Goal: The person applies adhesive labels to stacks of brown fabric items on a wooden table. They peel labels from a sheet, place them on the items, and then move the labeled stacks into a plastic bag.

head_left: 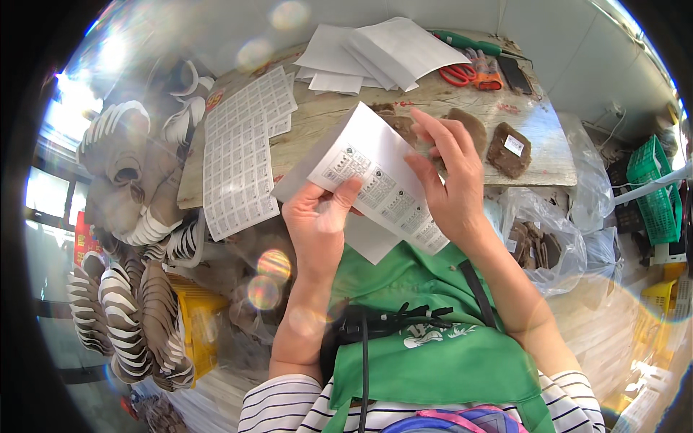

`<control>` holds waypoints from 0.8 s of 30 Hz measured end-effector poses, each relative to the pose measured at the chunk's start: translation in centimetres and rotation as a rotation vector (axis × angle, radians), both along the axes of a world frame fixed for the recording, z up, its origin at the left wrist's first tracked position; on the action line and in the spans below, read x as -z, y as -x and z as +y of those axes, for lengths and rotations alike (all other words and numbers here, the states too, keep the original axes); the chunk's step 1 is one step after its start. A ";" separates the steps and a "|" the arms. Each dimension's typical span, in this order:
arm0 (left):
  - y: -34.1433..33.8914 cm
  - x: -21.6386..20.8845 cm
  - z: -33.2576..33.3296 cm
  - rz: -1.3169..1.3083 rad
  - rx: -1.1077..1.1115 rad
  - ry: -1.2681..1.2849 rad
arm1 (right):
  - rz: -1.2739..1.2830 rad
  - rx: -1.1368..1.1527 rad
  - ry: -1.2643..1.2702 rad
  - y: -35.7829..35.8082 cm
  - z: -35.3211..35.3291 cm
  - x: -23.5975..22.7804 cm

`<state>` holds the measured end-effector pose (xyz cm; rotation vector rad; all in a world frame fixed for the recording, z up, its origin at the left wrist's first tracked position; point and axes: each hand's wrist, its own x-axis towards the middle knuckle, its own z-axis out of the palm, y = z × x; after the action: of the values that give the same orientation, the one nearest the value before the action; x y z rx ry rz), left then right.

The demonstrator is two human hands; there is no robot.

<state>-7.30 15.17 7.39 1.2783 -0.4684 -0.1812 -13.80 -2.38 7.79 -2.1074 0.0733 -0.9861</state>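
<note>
My left hand (317, 220) pinches a white sheet of printed labels (390, 191) between thumb and fingers, in front of my body. The sheet is bent over, with its plain side showing at the upper left and a blank white corner hanging below. Close to the sheet's right edge, my right hand (458, 180) is raised with thumb and fingers apart; whether a fingertip touches the paper I cannot tell. Behind the hands, brown fuzzy pieces (467, 128) lie on the wooden table, partly covered. Another brown piece (510, 150) bears a small white label.
More label sheets (242, 162) overhang the table (325, 119) at left. White paper (390, 54), red-handled scissors (456, 74), a green-handled tool (469, 43) and a black phone (515, 76) lie at the back. Stacked brown-and-white curved pieces (126, 325) stand left; a clear bag (538, 238) holds brown pieces.
</note>
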 end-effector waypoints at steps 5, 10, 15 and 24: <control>0.8 -0.8 -0.9 -0.123 -0.042 0.087 | 0.054 -0.170 -0.089 0.6 2.4 -0.2; 1.1 -2.0 -1.6 -0.436 -0.185 -0.140 | 0.234 -0.309 -0.478 1.1 2.1 0.2; -0.4 -4.1 -2.4 -0.844 -0.352 -0.411 | 0.319 -0.387 -0.729 1.3 1.1 -0.4; -2.1 0.9 -6.8 -0.454 0.012 -0.395 | 0.181 -0.064 -0.572 -0.1 -2.5 1.6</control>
<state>-5.16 8.34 6.48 1.7136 -0.8588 0.0121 -13.72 -4.87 6.22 -1.6499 0.3358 -0.6357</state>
